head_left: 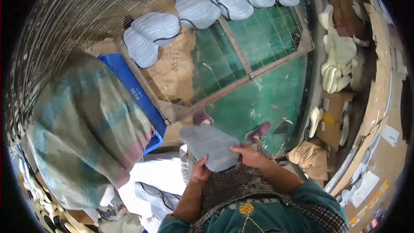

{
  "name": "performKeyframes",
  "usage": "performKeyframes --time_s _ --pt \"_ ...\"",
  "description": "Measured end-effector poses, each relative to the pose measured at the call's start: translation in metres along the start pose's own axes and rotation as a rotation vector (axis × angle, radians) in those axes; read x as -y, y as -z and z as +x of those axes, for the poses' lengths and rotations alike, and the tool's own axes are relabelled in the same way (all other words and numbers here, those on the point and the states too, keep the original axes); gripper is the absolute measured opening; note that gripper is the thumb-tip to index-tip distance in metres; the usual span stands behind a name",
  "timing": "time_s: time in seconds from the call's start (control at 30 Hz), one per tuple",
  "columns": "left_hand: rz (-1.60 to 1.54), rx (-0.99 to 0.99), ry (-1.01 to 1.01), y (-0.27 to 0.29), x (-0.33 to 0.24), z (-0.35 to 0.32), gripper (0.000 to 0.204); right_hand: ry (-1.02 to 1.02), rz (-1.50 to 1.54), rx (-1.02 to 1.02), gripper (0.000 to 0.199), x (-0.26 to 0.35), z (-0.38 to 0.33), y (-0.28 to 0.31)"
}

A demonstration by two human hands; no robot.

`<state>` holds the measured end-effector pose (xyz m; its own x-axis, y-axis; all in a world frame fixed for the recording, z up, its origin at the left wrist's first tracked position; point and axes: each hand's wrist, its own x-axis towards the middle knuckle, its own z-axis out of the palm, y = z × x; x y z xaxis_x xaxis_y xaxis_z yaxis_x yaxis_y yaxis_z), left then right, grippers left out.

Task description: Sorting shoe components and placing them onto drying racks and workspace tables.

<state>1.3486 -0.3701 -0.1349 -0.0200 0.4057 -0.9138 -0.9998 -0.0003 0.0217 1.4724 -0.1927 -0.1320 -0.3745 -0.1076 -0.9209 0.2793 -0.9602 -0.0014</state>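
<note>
My left hand [200,171] and my right hand [250,154] hold a flat, rounded grey fabric piece [211,145] above my checked apron [224,190]. The left hand grips its lower left edge and the right hand pinches its right edge, each with the thumb on top. Its far left corner is slightly blurred. Ahead, a metal mesh rack [252,75] carries several similar grey pieces [198,9] with dark edging, set in a curved row along its far and left sides.
On the left, a striped cloth [82,129] drapes beside a blue crate [133,90]. White material [157,177] lies near my left arm. Pale shoe lasts [338,54] fill a shelf on the right, above a crumpled brown bag [309,159]. Green floor [263,90] shows beneath the rack.
</note>
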Motion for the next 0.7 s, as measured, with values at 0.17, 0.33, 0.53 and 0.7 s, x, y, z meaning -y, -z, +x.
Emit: performKeyframes --time_s 0.17,0.33,0.53,0.7 --pt "-0.100 0.231 0.126 -0.010 0.010 0.009 0.058 0.272 0.073 -0.004 0.045 0.052 0.002 -0.019" --pt "-0.210 0.326 0.093 0.012 0.017 0.014 0.055 0.388 -0.048 0.012 0.041 0.082 0.069 -0.073" --pt "-0.230 0.402 0.054 0.011 0.006 0.007 0.052 0.424 -0.114 0.167 0.045 0.100 0.134 -0.150" --pt "-0.248 0.373 0.055 0.013 -0.001 0.004 0.051 0.288 -0.055 0.197 0.054 0.089 0.169 -0.162"
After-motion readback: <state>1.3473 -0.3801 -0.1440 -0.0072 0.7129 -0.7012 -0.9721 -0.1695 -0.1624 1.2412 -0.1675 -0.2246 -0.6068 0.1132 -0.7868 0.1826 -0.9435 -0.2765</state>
